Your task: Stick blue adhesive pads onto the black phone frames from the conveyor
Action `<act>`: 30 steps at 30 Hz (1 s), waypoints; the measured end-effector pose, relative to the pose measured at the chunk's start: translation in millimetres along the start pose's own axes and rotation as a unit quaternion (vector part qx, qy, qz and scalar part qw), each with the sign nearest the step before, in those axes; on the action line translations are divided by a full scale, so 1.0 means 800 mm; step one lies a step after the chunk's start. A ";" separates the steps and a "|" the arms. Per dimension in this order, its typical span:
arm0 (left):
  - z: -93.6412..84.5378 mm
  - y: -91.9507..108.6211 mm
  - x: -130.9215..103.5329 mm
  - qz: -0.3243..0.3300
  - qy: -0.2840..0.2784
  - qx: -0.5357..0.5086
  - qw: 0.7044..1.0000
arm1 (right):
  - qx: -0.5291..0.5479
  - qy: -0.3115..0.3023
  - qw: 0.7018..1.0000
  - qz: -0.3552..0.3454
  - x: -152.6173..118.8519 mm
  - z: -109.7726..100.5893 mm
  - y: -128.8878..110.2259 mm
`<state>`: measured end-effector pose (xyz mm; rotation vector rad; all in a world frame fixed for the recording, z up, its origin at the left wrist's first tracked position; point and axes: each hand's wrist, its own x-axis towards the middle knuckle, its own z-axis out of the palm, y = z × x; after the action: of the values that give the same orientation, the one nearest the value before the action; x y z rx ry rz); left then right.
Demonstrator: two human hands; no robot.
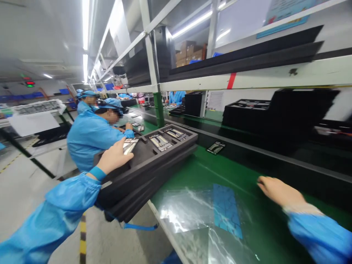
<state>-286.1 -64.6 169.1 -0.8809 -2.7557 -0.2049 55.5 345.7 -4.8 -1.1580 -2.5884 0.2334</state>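
My left hand (pixel 117 156) grips a small flat part (pixel 130 145) with a metallic face, over the left side of a black foam tray (pixel 140 154). Two similar parts lie in the tray's compartments, one near the middle (pixel 161 142) and one at the far right corner (pixel 176 133). The tray tops a stack of black trays at the table's left edge. My right hand (pixel 280 191) is over the green table (pixel 192 172) at the right, fingers curled together, with nothing visible in them.
One flat part (pixel 216 147) lies on the black belt (pixel 247 156). Clear sheets and a blue sheet (pixel 227 211) cover the near table. Black trays (pixel 277 113) are stacked behind the belt. A co-worker in blue (pixel 88 135) sits beyond the tray stack, by a green post (pixel 158 110).
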 end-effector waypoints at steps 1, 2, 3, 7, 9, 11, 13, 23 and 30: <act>0.007 -0.002 0.009 0.000 -0.002 -0.001 1.000 | -0.026 -0.012 1.000 -0.003 0.021 0.003 -0.012; 0.014 -0.002 0.016 0.002 -0.005 -0.003 1.000 | -0.050 -0.019 0.999 -0.001 0.039 0.008 -0.024; 0.020 0.000 0.022 0.005 -0.009 -0.004 1.000 | -0.068 -0.024 0.997 -0.002 0.057 0.016 -0.037; 0.040 0.019 0.038 0.004 -0.024 0.016 1.000 | -0.101 -0.022 0.995 -0.008 0.118 0.060 -0.090; 0.045 0.031 0.043 -0.001 -0.030 0.028 0.999 | -0.106 -0.018 0.994 -0.001 0.143 0.080 -0.111; 0.046 0.041 0.049 -0.006 -0.035 0.033 0.999 | -0.110 -0.021 0.994 0.016 0.163 0.095 -0.123; 0.047 0.044 0.054 -0.018 -0.035 0.037 0.999 | -0.113 -0.029 0.993 0.030 0.178 0.103 -0.125; 0.058 0.043 0.072 -0.049 -0.013 0.050 0.997 | -0.124 -0.069 0.989 -0.039 0.200 0.112 -0.090; -0.011 0.021 -0.003 -0.022 0.082 -0.001 0.996 | -0.060 -0.038 0.997 0.011 0.203 0.094 -0.082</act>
<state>-272.6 -54.1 177.6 -0.7673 -2.6236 -0.2756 -118.0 422.1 -25.5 -1.2424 -2.6907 0.1303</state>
